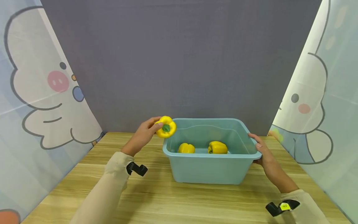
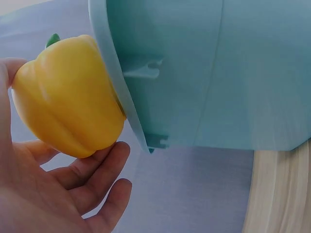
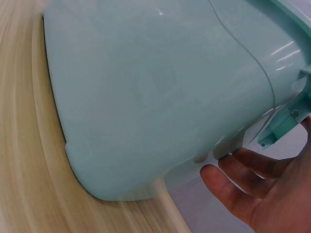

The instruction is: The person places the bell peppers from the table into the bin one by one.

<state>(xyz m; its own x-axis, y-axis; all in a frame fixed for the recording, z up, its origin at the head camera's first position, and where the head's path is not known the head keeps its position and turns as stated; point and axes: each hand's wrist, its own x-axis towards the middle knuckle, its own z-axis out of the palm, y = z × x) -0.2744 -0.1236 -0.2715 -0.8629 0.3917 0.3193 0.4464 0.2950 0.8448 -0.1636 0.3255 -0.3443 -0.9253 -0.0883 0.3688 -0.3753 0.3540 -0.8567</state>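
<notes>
My left hand (image 1: 144, 135) holds a yellow bell pepper (image 1: 172, 132) with its green stem toward the head camera, beside the left rim of a blue-green plastic bin (image 1: 207, 169). In the left wrist view, the bell pepper (image 2: 73, 97) sits between thumb and fingers, right against the bin's rim (image 2: 109, 63). Two more yellow bell peppers, the left one (image 1: 186, 148) and the right one (image 1: 218, 147), lie inside the bin. At the bin's right end my right hand (image 1: 265, 157) grips the rim, with fingers (image 3: 233, 191) tucked beneath its edge.
The bin stands on a wood-grain table (image 1: 156, 199). Behind it rises a grey fabric backdrop (image 1: 181, 62). Cartoon-printed curtains hang on both sides, the left curtain (image 1: 36, 77) and the right curtain (image 1: 341, 93).
</notes>
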